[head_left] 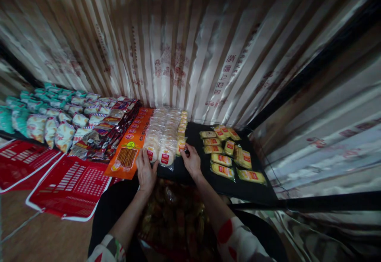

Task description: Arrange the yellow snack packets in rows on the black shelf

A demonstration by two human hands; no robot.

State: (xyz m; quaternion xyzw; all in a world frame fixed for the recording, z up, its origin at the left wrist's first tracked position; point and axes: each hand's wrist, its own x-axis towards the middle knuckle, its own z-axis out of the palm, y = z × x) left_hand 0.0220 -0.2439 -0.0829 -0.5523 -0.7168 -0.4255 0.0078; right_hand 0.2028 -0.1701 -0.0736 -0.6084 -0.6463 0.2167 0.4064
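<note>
On a black shelf, clear packets of round white crackers stand in two rows running back to the curtain. My left hand rests at the front of the left row, its thumb and fingers apart and touching the front packet. Beside these rows runs a narrow line of small yellow snack packets. My right hand has its thumb and fingers closed at the front yellow packet of that line. More yellow packets lie loosely spread on the right of the shelf.
Left of the crackers lie an orange snack bag, dark red shiny bags, white bags and teal bags. Red baskets stand below on the floor. A dark container of packets sits between my legs. A printed curtain hangs behind.
</note>
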